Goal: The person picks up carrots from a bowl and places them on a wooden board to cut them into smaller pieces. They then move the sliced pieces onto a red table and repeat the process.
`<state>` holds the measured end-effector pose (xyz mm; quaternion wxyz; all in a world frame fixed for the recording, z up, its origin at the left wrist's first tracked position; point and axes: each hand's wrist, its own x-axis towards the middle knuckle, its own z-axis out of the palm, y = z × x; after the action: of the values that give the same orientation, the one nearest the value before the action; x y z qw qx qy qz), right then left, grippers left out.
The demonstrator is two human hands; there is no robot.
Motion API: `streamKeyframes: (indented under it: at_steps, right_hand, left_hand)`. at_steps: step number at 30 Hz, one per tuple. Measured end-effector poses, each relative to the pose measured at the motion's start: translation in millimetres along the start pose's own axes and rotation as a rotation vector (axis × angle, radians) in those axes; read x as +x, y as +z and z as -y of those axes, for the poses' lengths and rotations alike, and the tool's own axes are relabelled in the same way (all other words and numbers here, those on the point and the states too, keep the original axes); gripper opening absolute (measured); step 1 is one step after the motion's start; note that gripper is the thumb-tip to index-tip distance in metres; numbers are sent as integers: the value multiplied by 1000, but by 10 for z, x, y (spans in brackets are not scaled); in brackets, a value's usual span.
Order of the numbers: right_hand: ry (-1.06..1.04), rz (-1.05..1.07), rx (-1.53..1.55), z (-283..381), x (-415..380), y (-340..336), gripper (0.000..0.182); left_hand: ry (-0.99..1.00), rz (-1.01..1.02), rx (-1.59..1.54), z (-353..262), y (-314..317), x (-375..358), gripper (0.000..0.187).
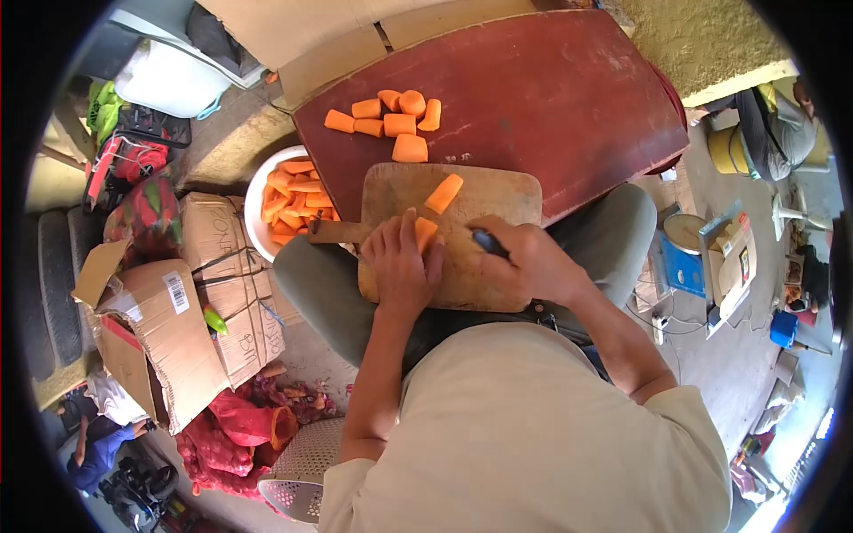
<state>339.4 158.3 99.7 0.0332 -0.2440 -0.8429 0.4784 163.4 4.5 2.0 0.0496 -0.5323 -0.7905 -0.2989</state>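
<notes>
A wooden cutting board (498,195) with a handle lies across the lap, against the red table's edge. On it, my left hand (402,266) is closed around a peeled carrot piece (426,233), pressing it to the wood. My right hand (535,262) grips a knife by its dark blue handle (490,242); I cannot make out the blade. Just above the left fingers, another carrot piece (443,193) rests loose on the board. Several thick carrot chunks (399,124) sit grouped on the red table (533,107).
Left of the board, a white basin (255,200) holds many carrot pieces. Cardboard boxes (169,329), red mesh sacks (218,449) and a perforated container (306,462) stand at the left. Other people (782,133) are at the far right and lower left.
</notes>
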Motion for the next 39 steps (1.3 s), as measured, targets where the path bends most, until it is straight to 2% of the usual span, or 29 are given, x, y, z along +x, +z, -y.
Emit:
streamKeyframes:
  at_steps: [1, 4, 7, 11, 14, 17, 20, 23, 26, 29, 32, 35, 39]
  right_hand:
    - [-56, -97, 15, -76, -34, 0, 40]
    - [-68, -239, -192, -291, -39, -97, 42]
    - [-29, -214, -402, -383, -51, -276, 42]
    - [-48, -231, -433, -514, -18, -368, 43]
    - [-49, -246, -447, -575, 23, -339, 45]
    - [-35, -227, -460, -641, 58, -311, 46]
    - [-53, -237, -469, -642, 110, -302, 45]
    - [-145, -303, -467, -675, 152, -249, 46]
    - [-145, -317, -487, -653, 142, -196, 47]
    - [-35, -205, -509, -611, 124, -208, 49]
    - [13, -108, -609, -602, 143, -263, 48]
    - [-194, -272, -573, -696, 179, -287, 35]
    - [-142, -266, -581, -708, 254, -334, 40]
  left_hand:
    - [5, 7, 16, -2, 14, 9, 61]
    - [65, 73, 33, -70, 27, 127, 64]
    - [135, 108, 65, -83, 116, 292, 56]
    - [101, 149, 59, 1, 176, 478, 41]
    - [153, 94, 55, 139, 251, 594, 36]
    - [152, 183, 51, 194, 140, 720, 33]
    - [208, 62, 33, 383, 118, 935, 30]
    - [155, -18, -29, 686, 114, 1181, 33]
    - [-21, -84, -105, 901, 188, 1274, 32]
    - [25, -22, -147, 1129, 305, 1257, 36]
    - [17, -41, -341, 1364, 493, 1222, 40]
    - [6, -134, -280, 1244, 420, 1198, 44]
    - [-126, -145, -310, 1221, 259, 1071, 42]
